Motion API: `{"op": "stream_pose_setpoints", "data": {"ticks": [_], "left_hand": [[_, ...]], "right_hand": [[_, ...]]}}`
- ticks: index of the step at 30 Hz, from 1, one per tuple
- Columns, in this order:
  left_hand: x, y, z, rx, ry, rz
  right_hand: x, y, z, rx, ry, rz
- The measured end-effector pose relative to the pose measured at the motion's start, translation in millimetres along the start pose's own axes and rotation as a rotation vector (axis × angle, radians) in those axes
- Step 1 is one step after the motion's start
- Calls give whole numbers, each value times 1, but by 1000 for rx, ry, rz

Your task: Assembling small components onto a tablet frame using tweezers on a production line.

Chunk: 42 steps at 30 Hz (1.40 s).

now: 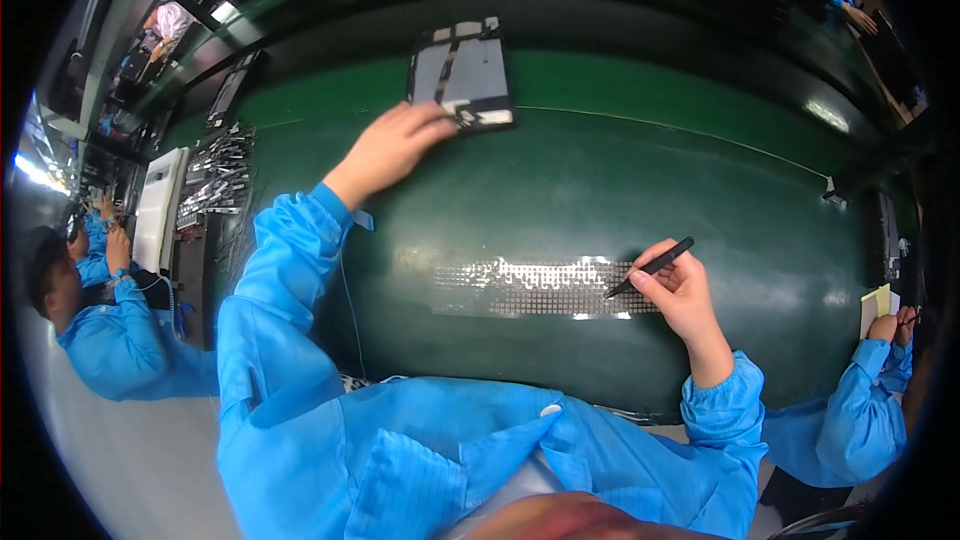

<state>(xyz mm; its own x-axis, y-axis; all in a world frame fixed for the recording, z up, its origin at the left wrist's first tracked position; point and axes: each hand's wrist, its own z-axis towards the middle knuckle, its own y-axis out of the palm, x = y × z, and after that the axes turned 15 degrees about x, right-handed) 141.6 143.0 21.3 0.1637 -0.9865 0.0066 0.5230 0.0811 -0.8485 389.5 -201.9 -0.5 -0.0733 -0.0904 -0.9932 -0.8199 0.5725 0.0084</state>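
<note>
A flat grey panel point(473, 70) with black strips and pale patches lies at the far middle of the green table. My left hand point(393, 145) reaches to its near left corner, fingers together and bent over the edge; the thumb is hidden. In my right hand point(680, 290) is a black, pointed, pen-like tool point(660, 258), pinched between thumb and fingers. Its tip points down and left onto a clear sheet point(560, 290) with rows of small grey squares. Bright reflections cover part of that sheet, and my right fingers are over its right end.
Dark-green table point(600, 180) lies before me, with a raised shelf edge behind. At left are a pile of silvery strips point(218, 172), a white tray point(158, 205) and a co-worker in blue point(125, 340). Another person's sleeve point(865, 395) is at right, near a yellow pad point(876, 302).
</note>
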Motion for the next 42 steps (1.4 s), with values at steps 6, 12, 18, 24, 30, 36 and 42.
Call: {"op": "stream_pose_setpoints", "data": {"ticks": [6, 12, 18, 24, 30, 36, 42], "left_hand": [[-62, 33, -12, 253, -398, 111], [-25, 11, 40, 392, -576, -33], [134, -114, 89, 724, -17, -529], [123, -145, 76, 617, 301, -618], [118, -137, 63, 624, 290, -565], [113, -141, 62, 629, 284, -486], [114, -145, 59, 634, 277, -402]], "right_hand": [[4, 4, -3, 13, -33, -3], [3, 6, -3, 46, 8, 41], [6, 5, -4, 53, 6, -2], [7, 2, 1, 41, -8, -21], [7, 3, 0, 73, -14, -45], [9, 3, 0, 72, 26, -48], [3, 4, -1, 59, 17, -50]]}}
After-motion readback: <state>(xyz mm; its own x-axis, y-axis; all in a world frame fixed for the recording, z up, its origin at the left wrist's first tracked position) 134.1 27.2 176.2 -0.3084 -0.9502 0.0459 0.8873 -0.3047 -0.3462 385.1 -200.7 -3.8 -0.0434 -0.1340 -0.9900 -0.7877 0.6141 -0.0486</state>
